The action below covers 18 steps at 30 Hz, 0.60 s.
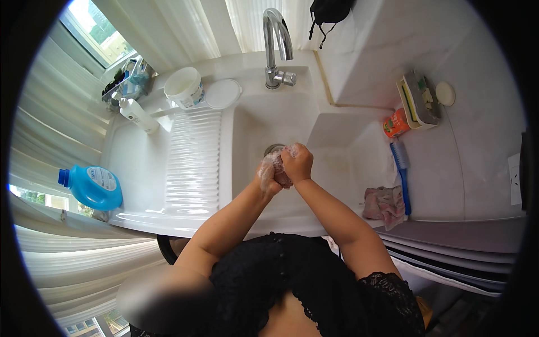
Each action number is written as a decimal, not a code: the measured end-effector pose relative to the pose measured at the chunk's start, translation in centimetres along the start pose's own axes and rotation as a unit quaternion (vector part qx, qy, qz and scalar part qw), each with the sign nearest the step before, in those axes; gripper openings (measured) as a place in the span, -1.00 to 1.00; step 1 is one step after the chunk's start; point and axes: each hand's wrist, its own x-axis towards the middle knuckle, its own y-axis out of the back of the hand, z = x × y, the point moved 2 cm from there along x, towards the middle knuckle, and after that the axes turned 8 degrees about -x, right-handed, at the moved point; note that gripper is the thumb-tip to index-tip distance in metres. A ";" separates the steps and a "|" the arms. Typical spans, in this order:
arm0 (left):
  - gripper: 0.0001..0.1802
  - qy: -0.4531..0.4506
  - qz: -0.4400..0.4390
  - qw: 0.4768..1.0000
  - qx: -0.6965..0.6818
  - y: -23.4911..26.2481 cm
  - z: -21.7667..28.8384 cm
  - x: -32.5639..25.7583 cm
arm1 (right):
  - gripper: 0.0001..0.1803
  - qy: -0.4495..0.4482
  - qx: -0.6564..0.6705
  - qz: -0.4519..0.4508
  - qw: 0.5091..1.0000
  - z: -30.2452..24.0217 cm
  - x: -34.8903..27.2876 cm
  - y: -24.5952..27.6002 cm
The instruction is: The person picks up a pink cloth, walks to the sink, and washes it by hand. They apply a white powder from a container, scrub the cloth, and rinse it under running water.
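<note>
Over the white sink basin [255, 121] my two hands are pressed together, wet and covered in lather. A crumpled, soapy, pinkish cloth [283, 178] is squeezed between them, mostly hidden by the fingers. My left hand [267, 171] is closed around it from the left and below. Closed in a fist, my right hand [299, 162] grips the bundle from the right. Just behind the hands is the drain [274, 149]. At the back of the basin stands a chrome faucet [274, 50]; no water stream shows from its spout.
Left of the basin lies a ribbed washboard [193, 163], with a white tub [184, 89], its lid [223, 94], a pump bottle [136, 115] and a blue detergent jug [95, 186] around it. On the right are a blue brush [401, 168], a damp cloth [385, 204] and an orange container [396, 123].
</note>
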 end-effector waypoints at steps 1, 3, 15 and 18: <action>-0.69 -0.003 -0.005 1.000 -0.017 -0.1 -0.2 -0.1 | -0.78 0.017 -0.046 0.025 0.998 0.2 0.1 -0.1; -0.70 -0.013 -0.026 0.994 -0.103 0.1 -0.2 0.1 | -0.79 0.079 -0.009 0.028 0.996 -1.1 0.0 0.1; -0.91 -0.202 -0.133 0.965 0.104 -3.2 2.8 -4.7 | -0.56 -0.501 0.446 -0.228 0.706 0.6 0.7 3.6; -0.86 -0.188 -0.203 0.930 0.240 0.0 3.5 -2.7 | -0.53 -0.431 0.622 -0.242 0.607 -3.4 1.3 5.9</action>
